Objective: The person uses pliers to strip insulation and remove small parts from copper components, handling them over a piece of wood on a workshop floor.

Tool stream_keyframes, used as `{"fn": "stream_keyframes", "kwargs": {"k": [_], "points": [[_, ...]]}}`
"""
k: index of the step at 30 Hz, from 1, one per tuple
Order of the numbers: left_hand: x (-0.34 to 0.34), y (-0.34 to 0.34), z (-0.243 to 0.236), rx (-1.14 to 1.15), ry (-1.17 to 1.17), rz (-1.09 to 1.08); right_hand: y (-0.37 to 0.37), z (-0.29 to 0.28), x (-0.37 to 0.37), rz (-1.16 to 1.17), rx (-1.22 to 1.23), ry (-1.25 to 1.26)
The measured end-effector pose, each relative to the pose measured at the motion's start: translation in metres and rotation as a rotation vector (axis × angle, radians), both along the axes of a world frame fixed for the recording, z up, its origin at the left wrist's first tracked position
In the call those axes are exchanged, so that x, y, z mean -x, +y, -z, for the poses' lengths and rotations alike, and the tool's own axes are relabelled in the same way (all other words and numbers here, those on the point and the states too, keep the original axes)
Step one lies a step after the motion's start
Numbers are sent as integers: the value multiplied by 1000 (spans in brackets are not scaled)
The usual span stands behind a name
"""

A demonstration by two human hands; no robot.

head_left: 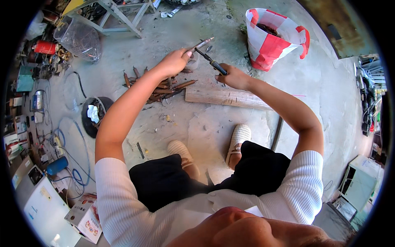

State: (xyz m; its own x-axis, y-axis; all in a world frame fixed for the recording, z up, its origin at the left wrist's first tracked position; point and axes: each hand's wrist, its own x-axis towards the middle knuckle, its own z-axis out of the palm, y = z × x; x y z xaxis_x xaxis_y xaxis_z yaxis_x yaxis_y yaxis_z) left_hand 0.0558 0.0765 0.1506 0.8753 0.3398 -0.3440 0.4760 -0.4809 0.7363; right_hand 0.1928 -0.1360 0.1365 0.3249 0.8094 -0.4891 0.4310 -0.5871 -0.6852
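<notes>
My left hand (175,62) is closed around a slender, metallic-looking rod (203,44) with a pointed tip facing away to the right. In my right hand (235,77) is a slim tool with a dark handle (217,66); its narrow far end meets or nearly meets the rod, and I cannot tell its exact kind. Below both hands, several rusty brown rods (164,92) lie heaped on the concrete floor. A wooden plank (230,98) lies just right of the heap, under my right forearm.
A red and white bag (263,49) with dark contents stands at the far right. Left of the heap is a black bucket (87,125) holding white crumpled material. Blue hoses (87,158) trail along the left. A metal stand (119,16) and a clear plastic bag (82,43) are at the far left.
</notes>
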Motion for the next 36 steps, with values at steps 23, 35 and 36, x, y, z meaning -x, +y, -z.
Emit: {"fn": "stream_keyframes", "kwargs": {"k": [23, 35, 36], "points": [[17, 0, 31, 225, -47, -269, 16, 16, 11, 71, 41, 294], [13, 0, 26, -151, -62, -162, 22, 9, 9, 70, 24, 232], [13, 0, 26, -185, -69, -155, 23, 6, 10, 78, 42, 239]]}}
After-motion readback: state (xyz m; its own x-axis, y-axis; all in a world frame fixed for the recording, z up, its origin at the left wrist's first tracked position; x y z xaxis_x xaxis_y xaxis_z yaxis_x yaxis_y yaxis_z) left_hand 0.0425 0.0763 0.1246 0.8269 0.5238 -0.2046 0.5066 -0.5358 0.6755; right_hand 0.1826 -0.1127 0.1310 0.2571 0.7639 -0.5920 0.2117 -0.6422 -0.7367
